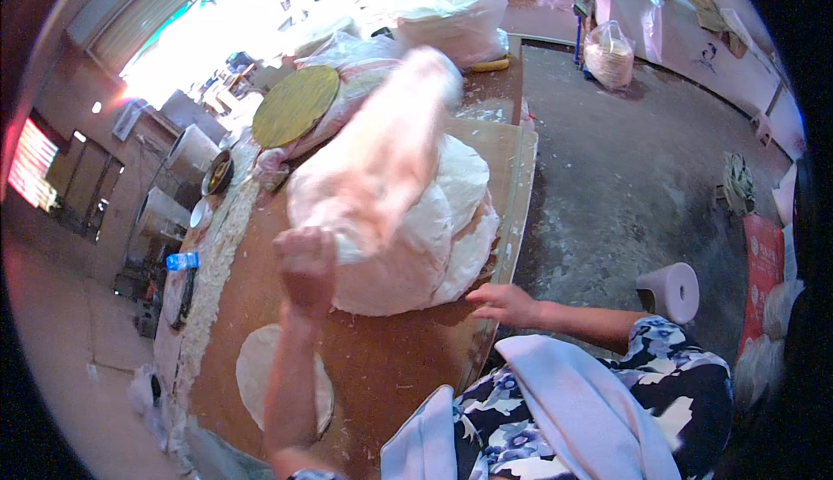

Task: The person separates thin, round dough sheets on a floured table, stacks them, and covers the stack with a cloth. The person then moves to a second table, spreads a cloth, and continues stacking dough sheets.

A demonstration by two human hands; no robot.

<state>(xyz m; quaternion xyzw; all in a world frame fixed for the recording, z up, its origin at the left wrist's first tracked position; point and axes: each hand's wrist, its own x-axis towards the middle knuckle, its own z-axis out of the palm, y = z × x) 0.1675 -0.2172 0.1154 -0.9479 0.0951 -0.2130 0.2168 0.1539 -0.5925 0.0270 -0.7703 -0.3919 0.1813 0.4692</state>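
Observation:
My left hand (pixel 304 258) is closed on one edge of a thin sheet of dough (pixel 384 161). The sheet is stretched up and away from me and blurred by motion. Under and to the right of it lies a pile of pale dough sheets (pixel 449 226) on the wooden worktable (pixel 390 363), partly hidden by the raised sheet. By the near right edge of the pile, my right hand (pixel 504 304) holds nothing, its fingers loosely extended. One flat round piece of dough (pixel 257 369) lies nearer me, partly covered by my left forearm.
A yellow round board (pixel 296 106) leans on plastic-wrapped goods beyond the pile. Flour or dough scraps (pixel 215 285) line the table's left side, near a blue packet (pixel 182 261) and a dark bowl (pixel 218 173). Right, on the floor, stand a plastic stool (pixel 673 292) and a filled bag (pixel 610 57).

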